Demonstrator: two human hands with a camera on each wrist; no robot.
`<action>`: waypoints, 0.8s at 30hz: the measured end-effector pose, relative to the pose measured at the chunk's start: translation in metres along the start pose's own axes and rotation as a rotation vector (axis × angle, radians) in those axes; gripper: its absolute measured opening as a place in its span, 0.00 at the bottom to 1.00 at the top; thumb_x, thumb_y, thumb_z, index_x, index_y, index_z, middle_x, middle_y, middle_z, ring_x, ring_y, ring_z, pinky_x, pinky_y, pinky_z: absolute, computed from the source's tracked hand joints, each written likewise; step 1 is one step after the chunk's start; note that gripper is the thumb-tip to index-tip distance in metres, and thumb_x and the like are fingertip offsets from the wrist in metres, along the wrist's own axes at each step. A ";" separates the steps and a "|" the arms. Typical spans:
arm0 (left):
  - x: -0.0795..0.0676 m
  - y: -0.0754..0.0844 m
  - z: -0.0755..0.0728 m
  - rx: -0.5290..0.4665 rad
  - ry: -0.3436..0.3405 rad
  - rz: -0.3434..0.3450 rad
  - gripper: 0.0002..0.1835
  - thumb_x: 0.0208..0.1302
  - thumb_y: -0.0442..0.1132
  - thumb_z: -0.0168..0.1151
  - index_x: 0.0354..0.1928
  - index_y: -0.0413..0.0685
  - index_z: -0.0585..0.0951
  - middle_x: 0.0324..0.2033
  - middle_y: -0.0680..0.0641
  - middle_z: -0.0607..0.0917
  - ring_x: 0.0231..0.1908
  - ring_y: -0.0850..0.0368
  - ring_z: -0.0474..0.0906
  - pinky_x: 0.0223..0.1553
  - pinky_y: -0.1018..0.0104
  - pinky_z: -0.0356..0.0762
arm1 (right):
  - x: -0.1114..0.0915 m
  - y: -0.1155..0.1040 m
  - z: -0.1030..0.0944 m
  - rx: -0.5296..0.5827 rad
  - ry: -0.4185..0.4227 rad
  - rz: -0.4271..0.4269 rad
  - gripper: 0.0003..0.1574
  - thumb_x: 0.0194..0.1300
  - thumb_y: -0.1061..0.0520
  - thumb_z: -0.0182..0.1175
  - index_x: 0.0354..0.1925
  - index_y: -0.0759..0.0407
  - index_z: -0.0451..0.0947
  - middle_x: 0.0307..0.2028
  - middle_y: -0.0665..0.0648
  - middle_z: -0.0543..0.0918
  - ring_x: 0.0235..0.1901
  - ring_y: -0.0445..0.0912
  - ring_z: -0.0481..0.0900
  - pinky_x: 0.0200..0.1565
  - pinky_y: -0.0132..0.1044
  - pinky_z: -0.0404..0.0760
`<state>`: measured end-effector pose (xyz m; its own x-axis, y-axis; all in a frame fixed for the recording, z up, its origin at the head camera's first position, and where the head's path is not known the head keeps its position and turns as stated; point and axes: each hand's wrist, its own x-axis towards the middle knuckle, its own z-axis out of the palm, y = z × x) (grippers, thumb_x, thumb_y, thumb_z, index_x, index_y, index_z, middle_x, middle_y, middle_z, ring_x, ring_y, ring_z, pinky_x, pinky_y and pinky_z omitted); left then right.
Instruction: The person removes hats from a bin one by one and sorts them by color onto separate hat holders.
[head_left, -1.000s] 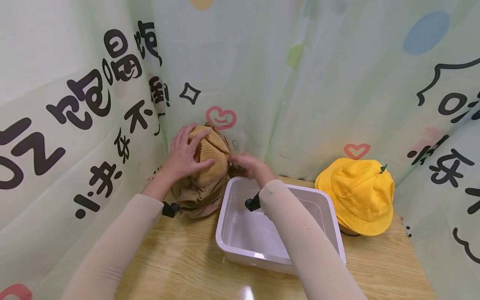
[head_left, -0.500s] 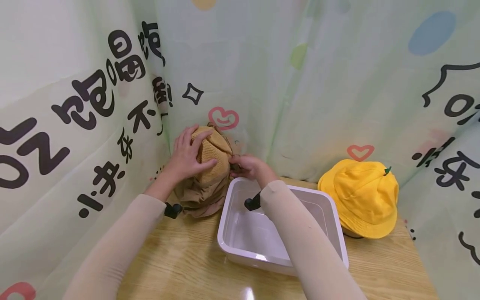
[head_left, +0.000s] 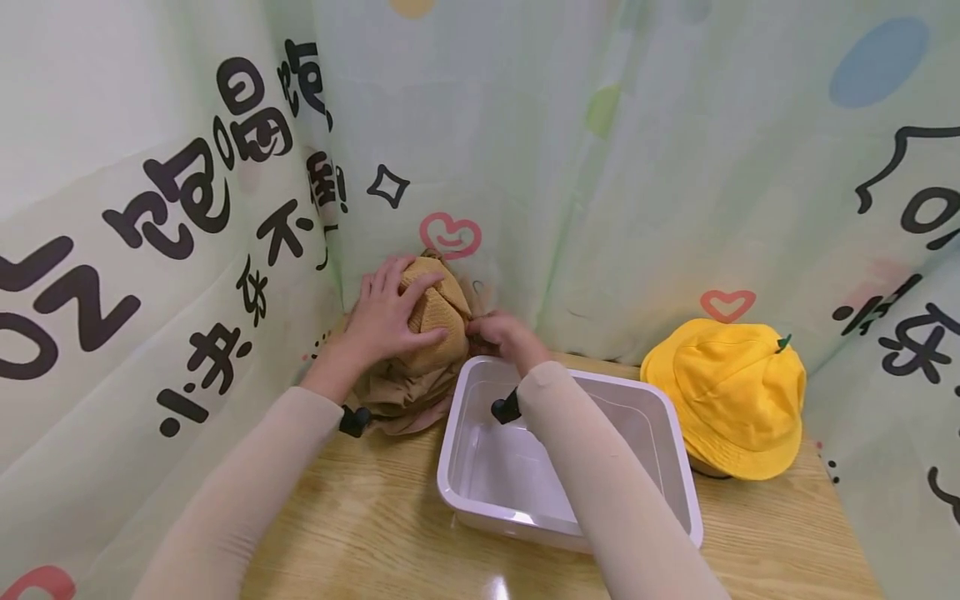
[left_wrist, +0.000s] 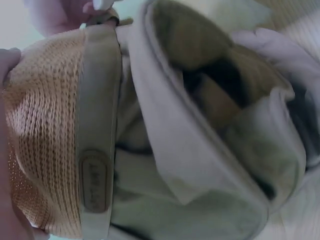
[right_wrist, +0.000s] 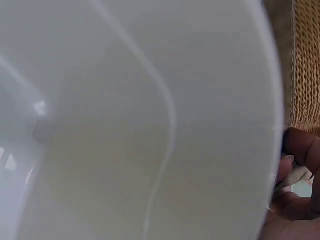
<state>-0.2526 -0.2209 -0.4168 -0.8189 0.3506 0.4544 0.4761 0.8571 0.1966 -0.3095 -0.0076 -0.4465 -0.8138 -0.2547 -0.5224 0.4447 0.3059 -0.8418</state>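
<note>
A sun hat (head_left: 442, 312) with a tan woven crown and folded brown cloth brim stands at the left back of the table. My left hand (head_left: 386, 317) grips its crown from above, fingers and thumb spread round it. In the left wrist view a smooth band (left_wrist: 100, 110) with an oval label (left_wrist: 95, 180) circles the crown, and the brim (left_wrist: 200, 150) gapes in folds. My right hand (head_left: 513, 337) is at the hat's right side, behind the basin. Up close, its thumb and finger pinch a small cloth end (right_wrist: 297, 176) by the band.
A pale lilac plastic basin (head_left: 472, 508) stands just right of the hat, under my right forearm. A yellow bucket hat (head_left: 723, 392) with a green tip sits to the basin's right. Printed curtains (head_left: 510, 125) rise behind and at both sides of the wooden table (head_left: 360, 533).
The sun hat and my left hand have shifted slightly right. My right hand stays at the hat's side, also moved a little right. The basin and yellow hat stay put; the view shifts slightly.
</note>
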 end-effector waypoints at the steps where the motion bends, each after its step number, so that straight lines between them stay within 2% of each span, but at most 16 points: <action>1: 0.001 0.001 0.001 0.015 -0.006 0.006 0.44 0.51 0.69 0.66 0.70 0.68 0.65 0.72 0.38 0.57 0.73 0.34 0.51 0.63 0.33 0.53 | -0.001 0.001 0.001 -0.046 0.018 -0.018 0.04 0.66 0.63 0.57 0.33 0.60 0.72 0.28 0.53 0.75 0.28 0.44 0.74 0.30 0.31 0.75; 3: 0.002 0.003 0.004 0.031 -0.015 0.011 0.43 0.52 0.70 0.65 0.70 0.69 0.65 0.73 0.38 0.57 0.73 0.33 0.50 0.63 0.31 0.52 | -0.002 0.003 0.002 -0.122 0.047 -0.046 0.05 0.65 0.63 0.57 0.31 0.60 0.72 0.27 0.54 0.74 0.29 0.45 0.72 0.30 0.32 0.73; 6: 0.003 0.004 0.007 0.026 -0.014 0.007 0.45 0.52 0.71 0.65 0.71 0.71 0.63 0.74 0.39 0.56 0.74 0.33 0.48 0.64 0.29 0.50 | -0.004 0.006 0.004 -0.219 0.093 -0.111 0.11 0.65 0.63 0.55 0.26 0.59 0.66 0.23 0.53 0.70 0.24 0.45 0.68 0.27 0.33 0.69; 7: 0.002 0.004 0.008 0.017 -0.005 -0.002 0.46 0.52 0.71 0.65 0.72 0.72 0.62 0.74 0.39 0.56 0.74 0.34 0.48 0.65 0.28 0.49 | -0.005 0.006 0.005 -0.252 0.117 -0.142 0.11 0.65 0.63 0.55 0.27 0.59 0.65 0.24 0.54 0.68 0.23 0.45 0.67 0.27 0.34 0.68; 9: -0.001 0.000 0.008 -0.017 0.025 -0.045 0.49 0.51 0.71 0.65 0.74 0.71 0.59 0.75 0.40 0.54 0.75 0.35 0.46 0.67 0.29 0.47 | -0.009 0.006 0.007 -0.341 0.193 -0.227 0.08 0.66 0.61 0.57 0.35 0.61 0.66 0.30 0.56 0.73 0.28 0.46 0.69 0.32 0.35 0.69; 10: -0.003 -0.002 0.009 -0.037 0.040 -0.076 0.52 0.50 0.71 0.66 0.75 0.70 0.56 0.76 0.40 0.52 0.75 0.37 0.46 0.68 0.29 0.47 | -0.011 0.005 0.008 -0.386 0.242 -0.271 0.09 0.67 0.59 0.57 0.41 0.62 0.68 0.36 0.57 0.76 0.32 0.46 0.72 0.35 0.36 0.72; 11: -0.007 -0.005 0.009 -0.066 0.051 -0.111 0.54 0.49 0.71 0.66 0.77 0.68 0.54 0.76 0.41 0.51 0.76 0.38 0.45 0.68 0.30 0.47 | -0.013 0.004 0.010 -0.432 0.295 -0.319 0.16 0.68 0.56 0.57 0.49 0.62 0.68 0.42 0.60 0.77 0.36 0.48 0.74 0.39 0.38 0.74; 13: -0.013 -0.010 0.009 -0.116 0.063 -0.178 0.60 0.47 0.72 0.66 0.78 0.64 0.49 0.77 0.41 0.47 0.76 0.39 0.43 0.70 0.32 0.48 | -0.018 -0.001 0.011 -0.514 0.421 -0.412 0.31 0.70 0.49 0.57 0.66 0.55 0.61 0.57 0.60 0.73 0.46 0.50 0.76 0.46 0.44 0.76; 15: -0.018 -0.013 0.009 -0.157 0.052 -0.221 0.64 0.46 0.75 0.65 0.79 0.62 0.44 0.78 0.42 0.44 0.76 0.38 0.41 0.70 0.32 0.49 | -0.023 -0.009 0.014 -0.568 0.520 -0.512 0.34 0.72 0.44 0.54 0.72 0.49 0.61 0.63 0.60 0.71 0.51 0.52 0.77 0.50 0.49 0.77; 17: -0.019 -0.014 0.010 -0.178 0.027 -0.236 0.67 0.45 0.79 0.61 0.80 0.61 0.40 0.78 0.41 0.42 0.76 0.37 0.40 0.70 0.32 0.51 | -0.027 -0.019 0.018 -0.589 0.560 -0.622 0.33 0.73 0.40 0.52 0.72 0.46 0.64 0.62 0.59 0.71 0.52 0.55 0.76 0.51 0.52 0.76; 19: -0.018 -0.015 0.010 -0.180 0.009 -0.234 0.69 0.44 0.83 0.58 0.80 0.61 0.37 0.78 0.41 0.41 0.76 0.36 0.40 0.69 0.32 0.51 | -0.030 -0.030 0.023 -0.621 0.519 -0.733 0.33 0.74 0.39 0.50 0.72 0.45 0.66 0.65 0.59 0.70 0.59 0.57 0.73 0.58 0.55 0.73; 22: -0.015 -0.014 0.011 -0.174 -0.017 -0.240 0.70 0.43 0.86 0.55 0.80 0.61 0.36 0.78 0.40 0.41 0.76 0.36 0.40 0.69 0.32 0.52 | -0.030 -0.043 0.031 -0.670 0.338 -0.846 0.34 0.77 0.38 0.46 0.74 0.46 0.63 0.73 0.60 0.63 0.71 0.59 0.62 0.69 0.57 0.62; 24: -0.014 -0.015 0.012 -0.177 -0.035 -0.248 0.70 0.43 0.85 0.56 0.80 0.60 0.36 0.78 0.39 0.41 0.76 0.37 0.39 0.69 0.32 0.52 | -0.027 -0.049 0.034 -0.696 0.213 -0.864 0.35 0.79 0.39 0.42 0.76 0.47 0.59 0.77 0.59 0.57 0.75 0.57 0.56 0.72 0.57 0.57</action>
<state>-0.2519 -0.2341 -0.4362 -0.9261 0.1547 0.3440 0.3066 0.8399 0.4478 -0.2965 -0.0474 -0.3958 -0.8246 -0.4870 0.2880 -0.5488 0.5648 -0.6162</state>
